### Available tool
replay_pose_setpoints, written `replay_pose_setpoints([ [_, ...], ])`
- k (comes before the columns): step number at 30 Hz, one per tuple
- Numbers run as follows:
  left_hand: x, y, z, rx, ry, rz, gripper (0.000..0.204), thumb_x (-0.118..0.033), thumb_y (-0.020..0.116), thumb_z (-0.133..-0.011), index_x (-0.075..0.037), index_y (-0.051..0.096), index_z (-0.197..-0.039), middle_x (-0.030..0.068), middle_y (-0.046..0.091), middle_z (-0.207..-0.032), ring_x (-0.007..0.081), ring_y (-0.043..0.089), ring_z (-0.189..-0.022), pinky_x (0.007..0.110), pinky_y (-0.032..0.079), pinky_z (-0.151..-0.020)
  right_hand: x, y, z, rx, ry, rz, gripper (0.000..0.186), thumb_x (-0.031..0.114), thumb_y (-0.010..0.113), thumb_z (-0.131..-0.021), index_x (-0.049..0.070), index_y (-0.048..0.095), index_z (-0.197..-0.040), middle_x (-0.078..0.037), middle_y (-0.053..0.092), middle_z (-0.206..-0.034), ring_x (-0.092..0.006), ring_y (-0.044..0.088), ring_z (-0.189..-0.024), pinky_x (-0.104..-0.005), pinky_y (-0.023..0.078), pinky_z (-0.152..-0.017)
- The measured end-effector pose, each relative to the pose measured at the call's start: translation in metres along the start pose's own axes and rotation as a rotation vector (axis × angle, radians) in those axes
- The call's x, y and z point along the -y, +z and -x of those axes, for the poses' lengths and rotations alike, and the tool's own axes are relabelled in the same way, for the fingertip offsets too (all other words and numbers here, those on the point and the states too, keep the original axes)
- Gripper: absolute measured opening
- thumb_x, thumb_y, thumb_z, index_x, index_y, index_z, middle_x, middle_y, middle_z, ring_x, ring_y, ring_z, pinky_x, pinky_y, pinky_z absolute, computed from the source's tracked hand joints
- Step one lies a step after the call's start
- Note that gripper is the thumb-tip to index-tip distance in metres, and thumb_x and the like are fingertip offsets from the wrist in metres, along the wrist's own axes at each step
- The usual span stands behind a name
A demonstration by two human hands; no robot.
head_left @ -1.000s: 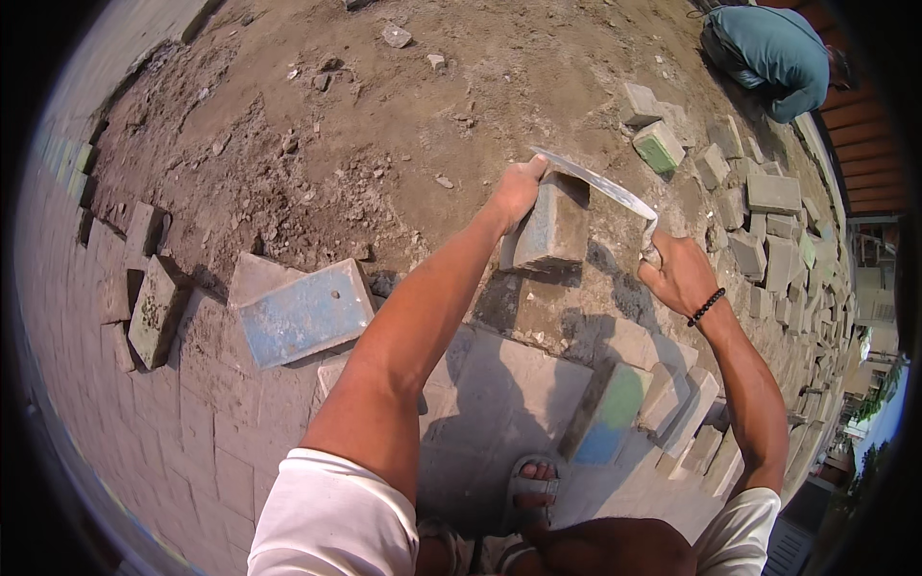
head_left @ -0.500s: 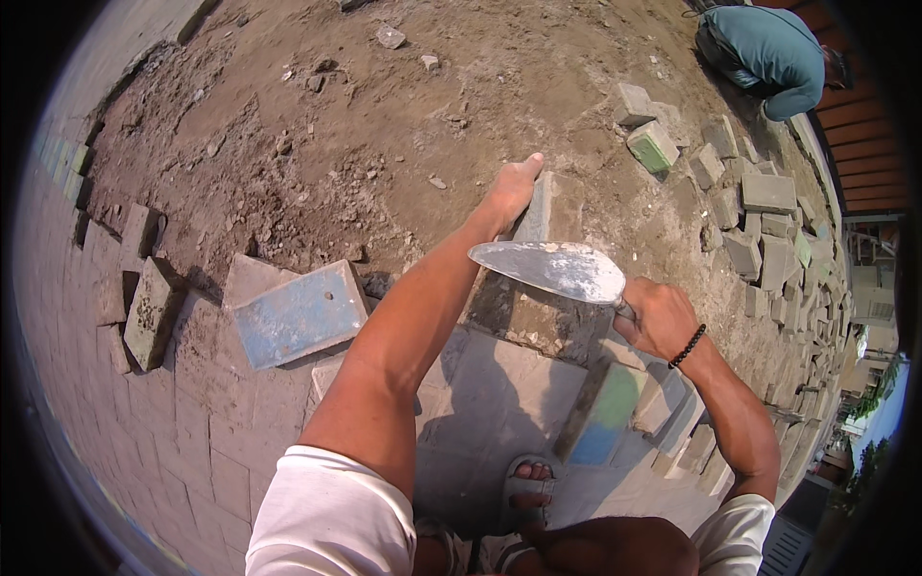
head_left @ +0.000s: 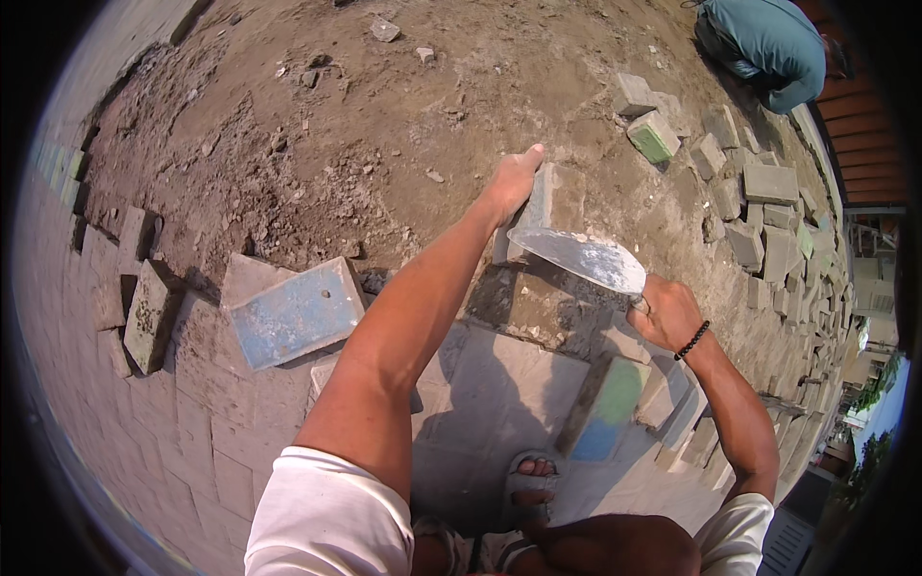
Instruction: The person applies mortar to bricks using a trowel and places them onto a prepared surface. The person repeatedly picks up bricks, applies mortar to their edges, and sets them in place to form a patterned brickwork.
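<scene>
Stretched out in front, my left hand (head_left: 516, 182) grips a grey paving brick (head_left: 567, 197) at its left side, thumb pointing away. The brick stands tilted over the dirt, its lower part partly hidden by the trowel (head_left: 588, 261). That trowel has a pointed metal blade smeared with pale mortar or dust, and my right hand (head_left: 669, 315) is closed round its handle. Its blade tip reaches the near part of the brick; whether they touch I cannot tell. Below the blade lies a patch of bare soil (head_left: 528, 305) at the edge of the laid pavers (head_left: 499, 374).
A blue-painted paver (head_left: 300, 315) lies loose at left, near a tilted paver (head_left: 154, 317). A green-and-blue paver (head_left: 610, 408) stands by my sandalled foot (head_left: 533, 485). Piled pavers (head_left: 768, 187) fill the right. Another person (head_left: 764, 48) bends down at the far right.
The trowel has shifted right and turned, its tip now over the near end of the brick. My right hand moved slightly right and down. My left hand keeps its grip on the brick.
</scene>
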State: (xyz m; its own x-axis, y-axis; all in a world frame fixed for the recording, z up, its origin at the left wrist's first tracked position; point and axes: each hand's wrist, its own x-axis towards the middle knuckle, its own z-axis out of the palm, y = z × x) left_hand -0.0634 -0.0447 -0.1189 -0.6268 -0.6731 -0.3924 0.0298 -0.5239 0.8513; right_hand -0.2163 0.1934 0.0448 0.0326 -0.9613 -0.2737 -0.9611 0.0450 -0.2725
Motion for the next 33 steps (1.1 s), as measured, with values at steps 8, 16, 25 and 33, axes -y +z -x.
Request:
replay_pose_setpoints([
  [8,-0.007,0.003,0.007,0.005,0.044,-0.069,0.053,-0.044,0.045,-0.102,0.003,0.067,-0.096,0.0118,0.068,-0.092,0.0192,0.062,-0.082,0.037,0.049,-0.079,-0.012,-0.025,-0.006,-0.161,0.157,-0.032,0.022,0.017,0.066,-0.074,-0.001,0.059,-0.085,-0.024,0.06,-0.07,-0.0461,0.06,-0.067,-0.0511,0.049,-0.064],
  [16,-0.002,0.004,0.0,0.001,0.029,-0.068,0.056,-0.045,0.045,-0.102,0.006,0.067,-0.095,0.0128,0.068,-0.091,0.0192,0.061,-0.083,0.038,0.048,-0.08,0.005,-0.006,0.009,-0.02,0.001,0.146,0.025,0.018,0.069,-0.074,0.003,0.063,-0.093,-0.02,0.063,-0.08,-0.041,0.063,-0.072,-0.0489,0.053,-0.065],
  [25,-0.027,0.001,0.007,0.022,0.011,-0.193,0.042,-0.037,0.053,-0.101,0.002,0.067,-0.103,0.0104,0.067,-0.097,0.0191,0.062,-0.089,0.037,0.048,-0.083,-0.003,-0.042,-0.03,-0.045,0.503,0.112,0.035,0.022,0.064,-0.081,-0.005,0.058,-0.102,-0.03,0.064,-0.093,-0.0469,0.063,-0.088,-0.0499,0.05,-0.074],
  [33,-0.139,0.019,0.097,0.53,0.583,-1.707,0.064,-0.012,0.064,-0.088,-0.013,0.04,-0.147,0.0177,0.034,-0.155,0.034,0.032,-0.144,0.048,0.033,-0.118,0.018,0.036,0.061,-0.084,0.632,-0.783,0.035,0.023,0.068,-0.083,-0.002,0.06,-0.105,-0.019,0.062,-0.086,-0.0267,0.059,-0.078,-0.0348,0.048,-0.08],
])
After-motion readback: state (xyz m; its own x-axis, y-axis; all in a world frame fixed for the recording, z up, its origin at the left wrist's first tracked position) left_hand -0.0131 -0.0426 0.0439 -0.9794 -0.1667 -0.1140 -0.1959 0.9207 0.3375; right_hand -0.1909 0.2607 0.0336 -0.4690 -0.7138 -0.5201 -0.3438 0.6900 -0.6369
